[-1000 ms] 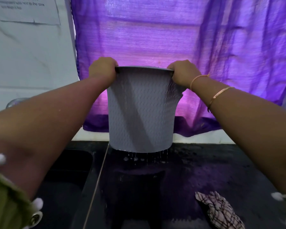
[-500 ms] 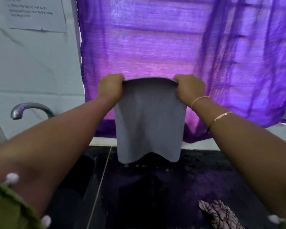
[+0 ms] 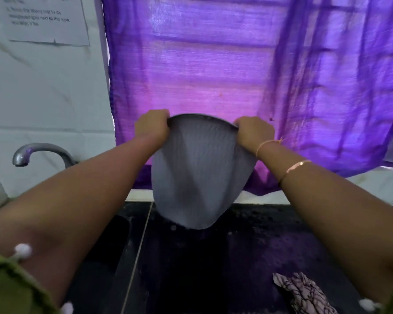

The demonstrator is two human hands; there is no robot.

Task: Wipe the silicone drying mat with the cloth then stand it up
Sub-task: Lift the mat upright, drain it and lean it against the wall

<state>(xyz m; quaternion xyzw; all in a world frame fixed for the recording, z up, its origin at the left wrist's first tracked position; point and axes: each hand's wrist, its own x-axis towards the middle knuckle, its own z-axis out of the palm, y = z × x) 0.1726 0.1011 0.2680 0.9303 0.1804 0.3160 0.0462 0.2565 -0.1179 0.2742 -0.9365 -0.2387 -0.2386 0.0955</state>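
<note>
The grey silicone drying mat (image 3: 197, 177) hangs upright in front of the purple curtain, bowed outward, its ribbed face toward me. My left hand (image 3: 152, 126) grips its top left corner and my right hand (image 3: 254, 132) grips its top right corner. Its lower edge hangs curled just above the wet black counter (image 3: 247, 257). The patterned cloth (image 3: 302, 293) lies crumpled on the counter at the lower right, apart from both hands.
A dark sink (image 3: 104, 257) is set into the counter at the left, with a metal tap (image 3: 41, 152) above it. The purple curtain (image 3: 236, 75) covers the window behind. A paper notice (image 3: 48, 21) hangs on the white wall.
The mat has come lower and its bottom edge now curls inward near the counter. My hands have moved slightly closer together, so its top edge bows more.
</note>
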